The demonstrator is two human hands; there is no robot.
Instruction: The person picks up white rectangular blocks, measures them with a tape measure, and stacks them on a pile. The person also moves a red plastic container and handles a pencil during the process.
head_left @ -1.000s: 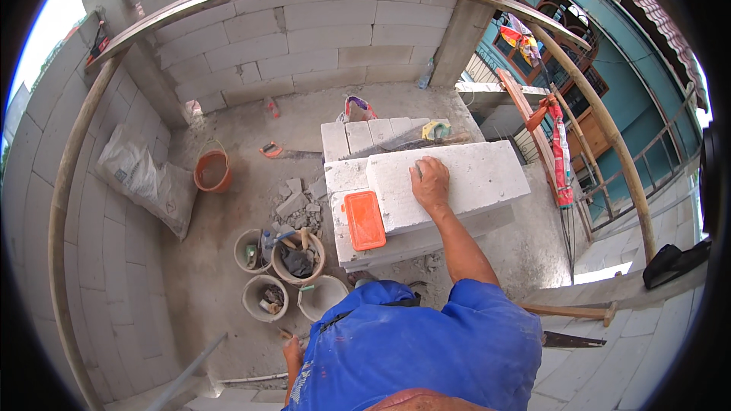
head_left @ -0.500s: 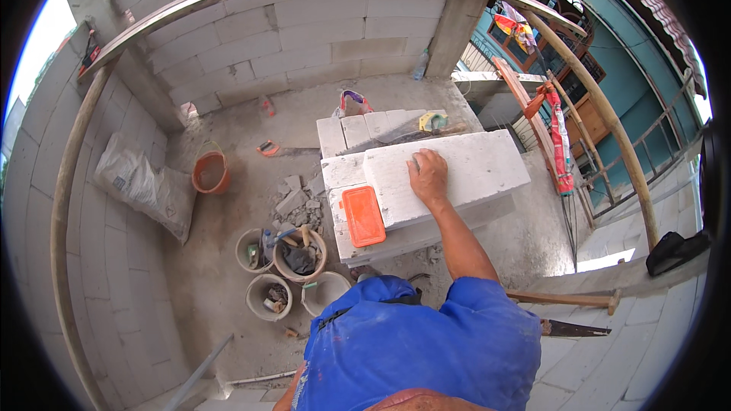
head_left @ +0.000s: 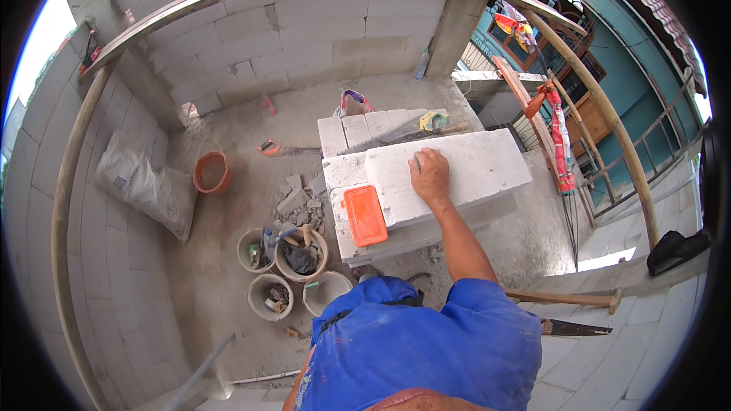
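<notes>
The person's right hand [head_left: 431, 175] lies palm down on top of a long white block [head_left: 486, 166], fingers bent and close together; whether it grips anything cannot be told. The left hand is out of view. The block rests on a stack of pale blocks [head_left: 349, 176], its long front edge facing the blue shirt [head_left: 426, 342]. Just beside the block's left end, near the stack's left edge, lies a rectangular orange box [head_left: 366, 216]. Behind the block, a saw [head_left: 434, 121] with a yellow handle lies across the stack. Grey rubble [head_left: 300, 202] sits on the floor by the stack's left side. Four buckets cluster nearer the person: the upper left bucket [head_left: 244, 260] holds a bottle; the upper right bucket [head_left: 320, 265], a dark bundle and wooden-handled tools; the lower left bucket [head_left: 255, 303], dark lumps. The lower right bucket [head_left: 324, 301] is partly covered by the shirt. Farther left, past a stretch of concrete floor [head_left: 205, 281], stand an orange bucket [head_left: 207, 185], contents unclear, and a white sack [head_left: 148, 186] against the block wall [head_left: 106, 259].
</notes>
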